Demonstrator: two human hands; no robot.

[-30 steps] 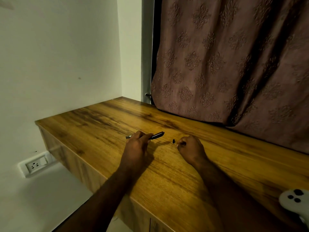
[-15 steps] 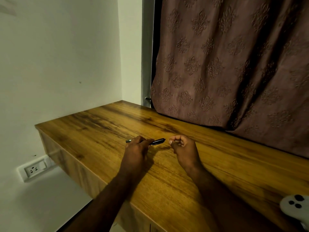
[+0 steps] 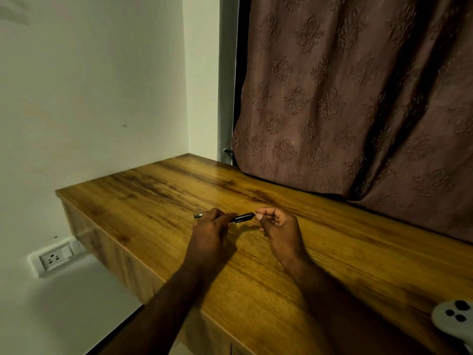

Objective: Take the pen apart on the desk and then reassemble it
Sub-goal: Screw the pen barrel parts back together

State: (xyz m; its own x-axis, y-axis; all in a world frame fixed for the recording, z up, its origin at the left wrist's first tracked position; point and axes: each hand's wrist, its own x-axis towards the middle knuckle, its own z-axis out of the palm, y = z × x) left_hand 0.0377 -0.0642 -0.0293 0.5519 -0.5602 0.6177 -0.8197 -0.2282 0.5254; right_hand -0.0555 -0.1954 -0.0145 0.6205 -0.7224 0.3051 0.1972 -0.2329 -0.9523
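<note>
The pen (image 3: pixel 242 217) is gripped around its middle by the left hand (image 3: pixel 212 226), whose fingers are curled over the barrel. The grey tip is left showing on the hand's left side and the black barrel on its right. The barrel's right end is pinched between thumb and forefinger of the right hand (image 3: pixel 279 226), with the remaining fingers curled in; a small pale bit is seen at that end, too small to be identified.

The pen is held roughly level and low over the wooden desk (image 3: pixel 332 265), near the middle of its depth; whether it touches the wood cannot be told.

A broad stretch of wood grain is seen between the hands and the desk's left edge, and another between the hands and the near edge. The far edge is overhung by a patterned brown curtain (image 3: pixel 358 98). A white controller (image 3: pixel 455 319) is seen at the lower right, well apart from the hands. A wall socket (image 3: pixel 53 257) is set below the left edge.
</note>
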